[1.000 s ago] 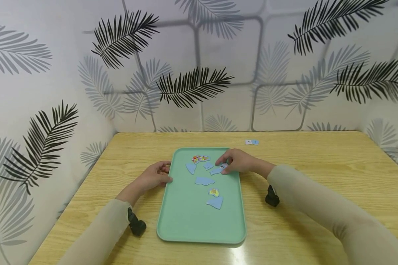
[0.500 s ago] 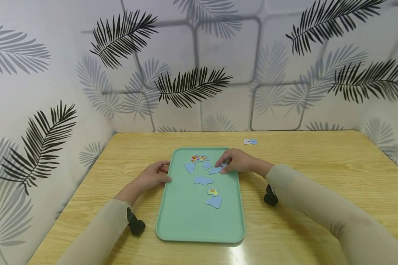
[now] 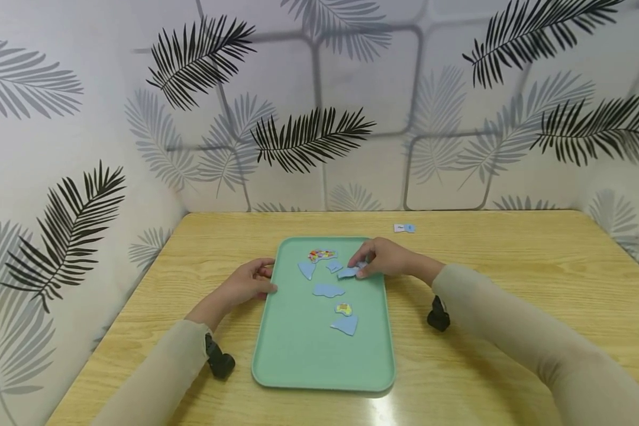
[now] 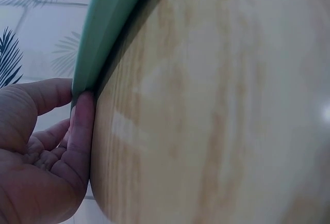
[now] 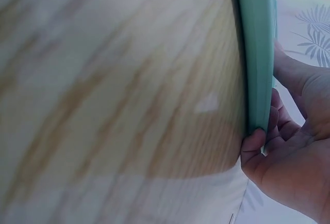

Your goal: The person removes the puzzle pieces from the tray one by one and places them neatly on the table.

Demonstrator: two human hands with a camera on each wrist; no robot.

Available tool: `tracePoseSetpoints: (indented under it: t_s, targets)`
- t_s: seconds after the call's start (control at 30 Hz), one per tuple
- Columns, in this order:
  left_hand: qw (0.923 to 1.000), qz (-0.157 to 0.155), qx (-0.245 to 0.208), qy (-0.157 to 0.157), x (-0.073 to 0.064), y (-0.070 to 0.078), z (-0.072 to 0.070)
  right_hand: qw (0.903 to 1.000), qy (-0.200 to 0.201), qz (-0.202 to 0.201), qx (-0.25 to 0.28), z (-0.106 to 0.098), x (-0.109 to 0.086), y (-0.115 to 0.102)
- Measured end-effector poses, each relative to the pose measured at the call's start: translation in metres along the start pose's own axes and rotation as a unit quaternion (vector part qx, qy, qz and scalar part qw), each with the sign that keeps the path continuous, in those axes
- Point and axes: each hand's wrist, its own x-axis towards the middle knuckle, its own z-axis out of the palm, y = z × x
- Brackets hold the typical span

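Observation:
A green tray (image 3: 319, 361) lies lengthwise on the table, with several light blue jigsaw puzzle pieces on it. Near its far right corner my right hand (image 3: 386, 258) pinches a blue puzzle piece (image 3: 347, 273) between thumb and fingers, partly hidden by the hand. In the right wrist view the little finger (image 5: 253, 140) touches the tray's outer wall, and the piece is hidden. On the left side my left hand (image 3: 248, 280) holds the tray rim, thumb (image 4: 54, 95) over the edge and another finger against the outer wall.
Around the held piece lie a multicoloured piece (image 3: 322, 255), a small blue piece (image 3: 334, 267) and a pointed blue piece (image 3: 306, 270). Nearer sit a wide blue piece (image 3: 328, 290), a yellow-patterned piece (image 3: 343, 309) and another blue piece (image 3: 345, 325). Two joined pieces (image 3: 404, 228) lie beyond the tray.
The puzzle piece at my right hand's fingers has tilted up slightly, its near edge now darker. My right hand has shifted slightly right; the left hand stays at the rim.

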Motion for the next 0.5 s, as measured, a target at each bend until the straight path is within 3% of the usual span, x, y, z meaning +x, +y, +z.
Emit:
tracePoseSetpoints:
  t_s: [0.5]
  targets:
    - [1.0, 0.004, 0.001, 0.001, -0.001, 0.001, 0.001, 0.9989, 0.037, 0.019, 0.021, -0.019, -0.008, 0.0]
